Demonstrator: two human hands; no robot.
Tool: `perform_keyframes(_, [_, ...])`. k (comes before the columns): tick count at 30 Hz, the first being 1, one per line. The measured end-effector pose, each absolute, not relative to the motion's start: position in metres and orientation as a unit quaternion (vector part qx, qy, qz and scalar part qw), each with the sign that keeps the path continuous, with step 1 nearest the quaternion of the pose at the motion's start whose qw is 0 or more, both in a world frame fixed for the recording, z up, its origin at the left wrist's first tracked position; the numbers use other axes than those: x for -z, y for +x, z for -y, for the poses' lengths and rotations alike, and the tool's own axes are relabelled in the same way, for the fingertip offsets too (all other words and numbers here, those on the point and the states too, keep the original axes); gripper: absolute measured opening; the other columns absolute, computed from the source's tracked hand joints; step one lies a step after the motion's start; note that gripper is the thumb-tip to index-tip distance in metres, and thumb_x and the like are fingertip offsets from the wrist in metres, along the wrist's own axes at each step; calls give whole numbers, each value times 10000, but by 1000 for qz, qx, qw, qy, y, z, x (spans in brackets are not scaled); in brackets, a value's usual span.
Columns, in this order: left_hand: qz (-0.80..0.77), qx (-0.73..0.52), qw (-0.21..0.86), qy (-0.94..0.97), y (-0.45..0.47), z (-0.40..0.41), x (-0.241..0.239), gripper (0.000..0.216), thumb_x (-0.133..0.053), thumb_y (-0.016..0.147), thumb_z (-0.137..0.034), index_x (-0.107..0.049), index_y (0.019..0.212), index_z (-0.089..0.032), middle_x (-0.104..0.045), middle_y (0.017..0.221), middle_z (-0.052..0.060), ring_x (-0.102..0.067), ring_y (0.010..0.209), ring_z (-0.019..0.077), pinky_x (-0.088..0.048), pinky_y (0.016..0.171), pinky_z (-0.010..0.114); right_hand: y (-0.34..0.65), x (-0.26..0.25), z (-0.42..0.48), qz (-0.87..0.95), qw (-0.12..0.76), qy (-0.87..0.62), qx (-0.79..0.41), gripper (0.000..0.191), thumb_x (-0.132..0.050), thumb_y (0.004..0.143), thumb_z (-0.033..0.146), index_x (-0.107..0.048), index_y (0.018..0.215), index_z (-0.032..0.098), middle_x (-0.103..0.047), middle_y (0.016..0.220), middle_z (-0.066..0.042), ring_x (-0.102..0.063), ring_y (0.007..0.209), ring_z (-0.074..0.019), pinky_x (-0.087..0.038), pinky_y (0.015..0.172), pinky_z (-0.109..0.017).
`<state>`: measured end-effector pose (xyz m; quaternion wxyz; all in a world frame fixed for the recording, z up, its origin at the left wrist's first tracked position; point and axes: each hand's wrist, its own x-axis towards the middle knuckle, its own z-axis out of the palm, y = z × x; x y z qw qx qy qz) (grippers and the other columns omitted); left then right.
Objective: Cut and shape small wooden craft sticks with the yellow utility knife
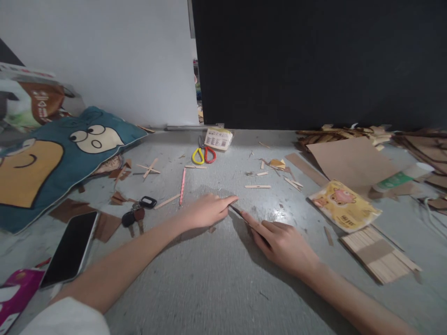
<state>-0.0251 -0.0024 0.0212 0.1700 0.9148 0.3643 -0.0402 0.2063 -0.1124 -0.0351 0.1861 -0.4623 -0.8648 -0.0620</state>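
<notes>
My right hand (281,242) is closed round a slim, dark knife-like tool (238,212), its index finger stretched along the top. The tool's tip points up and left, to the fingertips of my left hand (211,208). My left fingers are pressed together low over the table; anything pinched in them is too small or hidden to name. Left of that hand lies a pink patterned pen-like stick (182,186), beside a loose wooden craft stick (166,201). Another craft stick (257,186) lies beyond my hands.
Scissors (204,155) and a small packet (218,138) lie at the back. On the left are keys (133,218), a phone (71,249) and a teal cushion (70,158). A yellow packet (344,204), bundled craft sticks (380,255) and cardboard (349,160) lie on the right.
</notes>
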Motion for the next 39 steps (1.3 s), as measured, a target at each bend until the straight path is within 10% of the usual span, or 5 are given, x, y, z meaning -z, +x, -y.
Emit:
perform_keyframes(14, [-367, 18, 319, 873, -28, -3, -25, 548, -454, 947, -162, -574, 1481, -202, -613, 632, -23, -524, 567, 148, -373, 611, 260, 208, 38, 111, 866, 201, -456, 40, 483, -377, 1095, 250, -514, 1548, 156, -666, 684, -2, -610, 550, -140, -380, 549, -276])
perform_keyframes(22, [-281, -109, 241, 922, -31, -29, 0, 386, -489, 1039, -211, -677, 1359, -321, -576, 1317, 89, -490, 1272, 228, -384, 1111, 395, 207, 37, 111, 862, 209, -460, 29, 472, -390, 1096, 259, -533, 1535, 165, -679, 678, -2, -621, 551, -132, -400, 559, -259])
perform_keyframes(31, [-221, -141, 298, 918, -35, -46, 12, 100, -630, 992, -241, -716, 944, -218, -610, 1144, 75, -530, 1167, 233, -397, 1061, 373, 210, 29, 116, 845, 326, -424, -1, 498, -468, 1048, 177, -505, 1545, 156, -615, 627, 34, -550, 486, -128, -424, 516, -259])
perform_keyframes(39, [-384, -134, 350, 844, -24, -16, -2, 190, -422, 1058, -282, -581, 980, -215, -627, 780, 0, -571, 730, 180, -404, 723, 307, 212, 28, 124, 738, 416, -531, -16, 444, -534, 1038, 217, -572, 1478, 167, -553, 549, 63, -470, 397, -123, -439, 465, -236])
